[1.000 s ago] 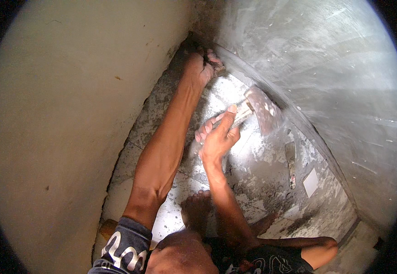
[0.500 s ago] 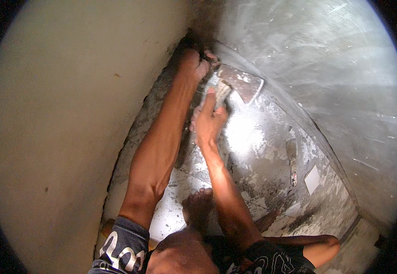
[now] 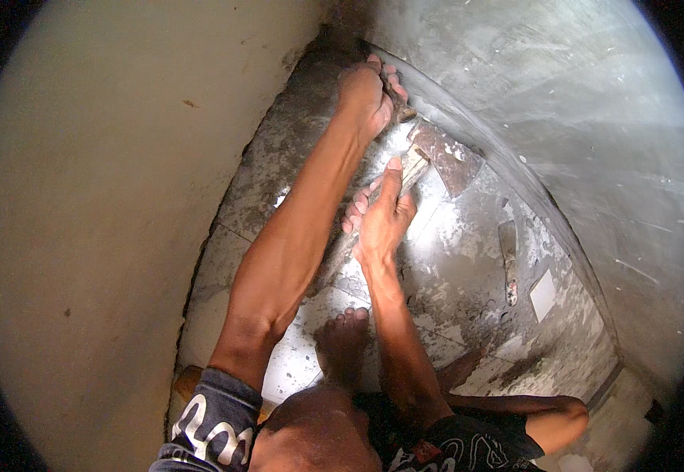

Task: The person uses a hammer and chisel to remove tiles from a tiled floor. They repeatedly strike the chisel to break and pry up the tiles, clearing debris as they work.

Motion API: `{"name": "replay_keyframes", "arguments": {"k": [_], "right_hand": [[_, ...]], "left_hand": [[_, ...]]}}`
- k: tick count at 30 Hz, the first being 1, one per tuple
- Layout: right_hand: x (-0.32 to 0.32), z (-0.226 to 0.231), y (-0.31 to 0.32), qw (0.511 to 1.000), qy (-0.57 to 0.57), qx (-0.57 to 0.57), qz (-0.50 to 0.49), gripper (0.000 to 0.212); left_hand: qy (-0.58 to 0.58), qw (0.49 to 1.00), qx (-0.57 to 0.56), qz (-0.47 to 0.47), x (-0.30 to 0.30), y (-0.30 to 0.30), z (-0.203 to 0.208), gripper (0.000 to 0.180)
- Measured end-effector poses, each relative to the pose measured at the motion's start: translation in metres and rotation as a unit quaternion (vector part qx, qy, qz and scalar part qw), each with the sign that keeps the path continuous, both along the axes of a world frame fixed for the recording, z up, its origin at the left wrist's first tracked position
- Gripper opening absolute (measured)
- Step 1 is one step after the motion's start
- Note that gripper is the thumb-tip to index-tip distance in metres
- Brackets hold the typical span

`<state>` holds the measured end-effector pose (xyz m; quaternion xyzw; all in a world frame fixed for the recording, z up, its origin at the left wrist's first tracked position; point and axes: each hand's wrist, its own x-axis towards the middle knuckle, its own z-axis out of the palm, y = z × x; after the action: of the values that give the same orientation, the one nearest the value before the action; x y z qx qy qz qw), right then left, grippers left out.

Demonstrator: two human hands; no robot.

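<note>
My left hand (image 3: 364, 101) is far ahead near the corner, closed around a short chisel-like tool. Only the tool's blunt, rounded end (image 3: 406, 115) sticks out of the fist; its other end is hidden. Closer to me, my right hand (image 3: 385, 216) grips the wooden handle of a hatchet (image 3: 450, 157), with the thumb laid along the wood. The worn metal hatchet head lies turned toward the right wall, just beside the chisel's blunt end. Its handle slants down to the left, passing under my palm.
A scraper with a worn handle (image 3: 508, 263) and a white tile piece (image 3: 542, 296) lie on the right of the dusty, patchy floor (image 3: 444, 291). A plain wall (image 3: 121, 197) rises at left, a grey wall (image 3: 593, 141) at right. My bare foot (image 3: 344, 338) is below my hands.
Both hands have shifted to the right, the hatchet with them. My left hand has turned out from the dark corner, and the chisel's rounded end shows more plainly.
</note>
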<state>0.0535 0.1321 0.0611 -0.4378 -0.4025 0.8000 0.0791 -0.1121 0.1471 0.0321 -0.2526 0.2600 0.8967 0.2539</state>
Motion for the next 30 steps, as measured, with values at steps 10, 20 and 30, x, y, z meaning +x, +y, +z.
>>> {"name": "replay_keyframes", "arguments": {"k": [10, 20, 30], "right_hand": [[-0.024, -0.027, 0.007, 0.986, 0.012, 0.128, -0.110, 0.046], [-0.042, -0.040, 0.009, 0.959, 0.033, 0.257, -0.112, 0.048], [-0.037, -0.005, -0.006, 0.992, 0.031, -0.124, -0.003, 0.048]], "left_hand": [[0.014, 1.000, -0.006, 0.027, -0.001, 0.020, 0.003, 0.023], [-0.005, 0.997, -0.032, 0.064, -0.007, 0.023, -0.002, 0.025], [0.018, 0.997, -0.050, 0.055, -0.015, -0.028, -0.017, 0.018]]}}
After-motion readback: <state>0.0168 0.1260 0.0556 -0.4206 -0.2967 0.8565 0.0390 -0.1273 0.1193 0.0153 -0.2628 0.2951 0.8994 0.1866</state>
